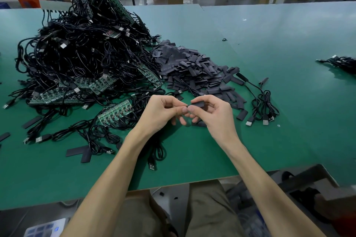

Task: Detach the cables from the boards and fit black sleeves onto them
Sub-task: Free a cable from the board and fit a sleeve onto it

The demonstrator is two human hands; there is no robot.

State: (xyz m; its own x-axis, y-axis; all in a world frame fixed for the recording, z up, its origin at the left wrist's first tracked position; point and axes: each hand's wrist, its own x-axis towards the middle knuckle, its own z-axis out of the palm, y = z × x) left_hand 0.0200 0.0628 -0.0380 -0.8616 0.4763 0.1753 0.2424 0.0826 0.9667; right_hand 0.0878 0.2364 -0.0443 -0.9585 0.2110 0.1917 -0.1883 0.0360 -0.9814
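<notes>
Near the sleeve pile [192, 69], our right hand [214, 116] pinches a black sleeve [198, 104]; our left hand [163, 111] pinches its end.

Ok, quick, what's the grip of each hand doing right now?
Left hand: pinching what looks like a cable end, mostly hidden by its fingers.
Right hand: pinching a black sleeve.
</notes>
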